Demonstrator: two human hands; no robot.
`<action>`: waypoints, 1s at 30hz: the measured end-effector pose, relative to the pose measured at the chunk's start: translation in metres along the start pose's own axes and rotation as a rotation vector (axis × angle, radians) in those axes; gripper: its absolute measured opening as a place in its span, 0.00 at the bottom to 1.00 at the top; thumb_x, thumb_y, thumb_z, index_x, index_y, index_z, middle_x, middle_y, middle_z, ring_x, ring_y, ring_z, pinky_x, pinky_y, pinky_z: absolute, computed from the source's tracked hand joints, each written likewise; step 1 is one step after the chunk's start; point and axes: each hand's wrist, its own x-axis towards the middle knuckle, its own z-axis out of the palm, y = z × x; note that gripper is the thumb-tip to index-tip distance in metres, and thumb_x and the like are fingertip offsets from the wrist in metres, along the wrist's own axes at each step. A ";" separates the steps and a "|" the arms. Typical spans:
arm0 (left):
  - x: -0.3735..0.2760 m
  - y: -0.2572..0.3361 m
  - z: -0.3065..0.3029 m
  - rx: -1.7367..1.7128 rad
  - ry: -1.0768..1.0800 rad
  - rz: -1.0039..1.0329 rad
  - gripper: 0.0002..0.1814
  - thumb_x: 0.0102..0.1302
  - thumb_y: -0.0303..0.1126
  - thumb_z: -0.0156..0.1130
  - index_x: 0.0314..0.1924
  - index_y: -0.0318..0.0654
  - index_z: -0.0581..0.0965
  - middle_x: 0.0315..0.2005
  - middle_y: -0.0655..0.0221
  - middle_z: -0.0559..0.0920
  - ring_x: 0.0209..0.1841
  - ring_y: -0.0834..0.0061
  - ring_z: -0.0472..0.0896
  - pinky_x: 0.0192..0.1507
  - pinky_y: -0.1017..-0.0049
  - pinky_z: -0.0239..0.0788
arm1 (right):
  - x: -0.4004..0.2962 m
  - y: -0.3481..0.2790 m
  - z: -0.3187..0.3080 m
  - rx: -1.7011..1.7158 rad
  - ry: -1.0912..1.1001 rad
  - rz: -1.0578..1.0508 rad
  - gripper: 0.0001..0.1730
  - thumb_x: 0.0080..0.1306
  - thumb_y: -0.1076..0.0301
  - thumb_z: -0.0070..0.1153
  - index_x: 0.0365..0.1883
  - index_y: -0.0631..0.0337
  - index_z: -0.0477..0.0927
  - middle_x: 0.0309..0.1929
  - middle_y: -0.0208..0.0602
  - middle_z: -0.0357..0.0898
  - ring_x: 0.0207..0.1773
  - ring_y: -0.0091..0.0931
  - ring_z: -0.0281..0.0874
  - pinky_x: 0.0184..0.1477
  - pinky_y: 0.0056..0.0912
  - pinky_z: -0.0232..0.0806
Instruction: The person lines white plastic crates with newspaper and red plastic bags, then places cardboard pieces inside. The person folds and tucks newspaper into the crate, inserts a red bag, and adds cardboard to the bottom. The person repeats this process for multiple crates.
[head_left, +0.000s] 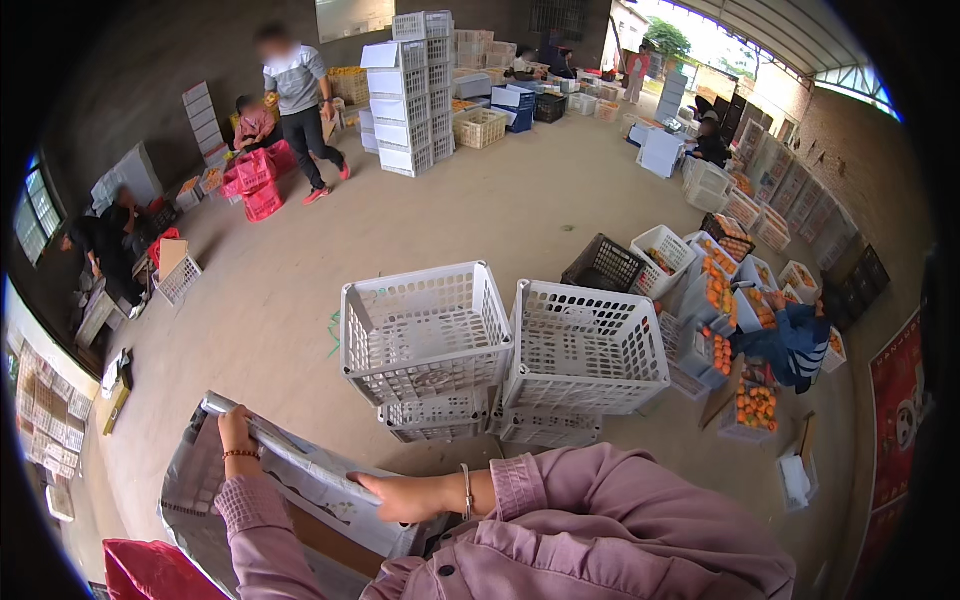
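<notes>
Low at the left, a crate lined with printed paper stands tilted in front of me. My left hand grips its far edge near the left corner, fingers over the folded paper. My right hand holds the same paper-covered rim farther right, thumb on top. Brown cardboard shows inside the lined crate. Beyond my hands, two empty white plastic crates stand side by side, each on top of other white crates. Part of the lined crate is hidden by my sleeves.
Crates of orange fruit stand at the right beside a seated person in blue. A black crate lies behind the white stacks. A red bag is at the lower left. A person in grey walks near a tall crate stack.
</notes>
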 end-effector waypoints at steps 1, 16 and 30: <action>-0.005 0.003 0.005 0.001 0.013 -0.007 0.05 0.48 0.21 0.53 0.27 0.31 0.68 0.20 0.65 0.69 0.22 0.67 0.71 0.23 0.67 0.64 | -0.001 -0.002 0.000 0.013 0.008 -0.005 0.41 0.60 0.76 0.43 0.71 0.65 0.43 0.46 0.44 0.72 0.37 0.24 0.70 0.36 0.25 0.65; -0.009 0.006 0.008 0.047 0.022 0.048 0.03 0.47 0.21 0.51 0.19 0.31 0.68 0.16 0.66 0.69 0.18 0.69 0.69 0.20 0.69 0.62 | -0.011 -0.016 -0.003 0.080 -0.008 0.009 0.41 0.58 0.76 0.44 0.70 0.64 0.46 0.47 0.41 0.71 0.40 0.23 0.69 0.40 0.24 0.65; 0.002 -0.001 0.005 0.085 -0.024 0.056 0.02 0.48 0.22 0.51 0.22 0.34 0.67 0.17 0.68 0.68 0.19 0.70 0.70 0.21 0.68 0.63 | 0.007 0.017 0.002 0.081 0.031 -0.057 0.40 0.58 0.77 0.44 0.70 0.64 0.47 0.53 0.46 0.71 0.49 0.27 0.71 0.48 0.26 0.65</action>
